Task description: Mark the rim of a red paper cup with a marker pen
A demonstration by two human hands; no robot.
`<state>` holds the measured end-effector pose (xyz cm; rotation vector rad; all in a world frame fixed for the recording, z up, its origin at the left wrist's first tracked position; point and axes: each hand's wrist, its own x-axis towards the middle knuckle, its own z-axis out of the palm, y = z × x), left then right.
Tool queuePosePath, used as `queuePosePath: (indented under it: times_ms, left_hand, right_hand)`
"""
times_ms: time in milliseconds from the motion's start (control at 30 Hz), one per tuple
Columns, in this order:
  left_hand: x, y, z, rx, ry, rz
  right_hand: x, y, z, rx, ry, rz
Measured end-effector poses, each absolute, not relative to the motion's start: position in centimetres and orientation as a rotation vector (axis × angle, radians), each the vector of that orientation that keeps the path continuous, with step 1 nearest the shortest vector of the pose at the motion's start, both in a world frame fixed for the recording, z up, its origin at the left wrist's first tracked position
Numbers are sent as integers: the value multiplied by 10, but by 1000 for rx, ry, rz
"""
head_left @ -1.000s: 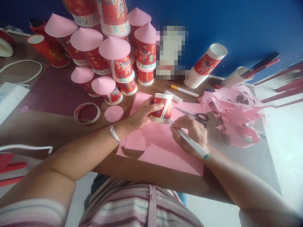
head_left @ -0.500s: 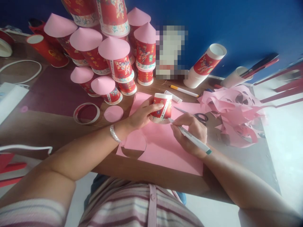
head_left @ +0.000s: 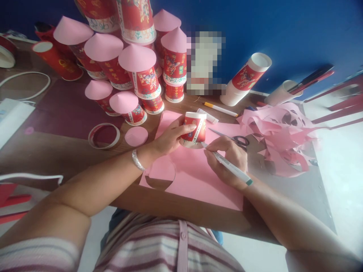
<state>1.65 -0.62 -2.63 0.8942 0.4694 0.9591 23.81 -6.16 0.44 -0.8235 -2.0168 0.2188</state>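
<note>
My left hand (head_left: 169,138) is wrapped round a red paper cup (head_left: 195,128) that stands upside down on a pink paper sheet (head_left: 198,177). My right hand (head_left: 228,160) grips a white pen with a green end (head_left: 229,168). The pen's tip touches the sheet at the cup's rim on its right side. A round hole with a cut-out edge (head_left: 160,172) shows in the sheet near my left wrist. A silver bracelet (head_left: 137,160) is on that wrist.
Several red cups topped with pink paper cones (head_left: 136,71) are stacked at the back. A pink paper disc (head_left: 136,136) and a cup ring (head_left: 103,135) lie left of the sheet. Scissors (head_left: 239,140), pink scraps (head_left: 278,132), a glue stick (head_left: 208,116) and a marker (head_left: 221,109) lie to the right.
My right hand has shifted slightly up and the pen has tilted a little beside the cup's rim. My left hand and the cup have stayed in place.
</note>
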Motion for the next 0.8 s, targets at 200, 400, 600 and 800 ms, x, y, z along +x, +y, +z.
queuePosePath:
  times_ms: [200,400,600,800]
  left_hand:
    - [16,-6,-28,887,451,955]
    - [15,-6,-29,897,482,963]
    - [15,-5,-30,896,490,978]
    - [16,-6,-30,897,476,958]
  right_hand:
    - [240,-62,2,-880,-2015,209]
    - [238,-63,1,-868,-1988,194]
    - [236,-63,0,-906,-1944,209]
    - [238,-63,-1,-949,-1941,174]
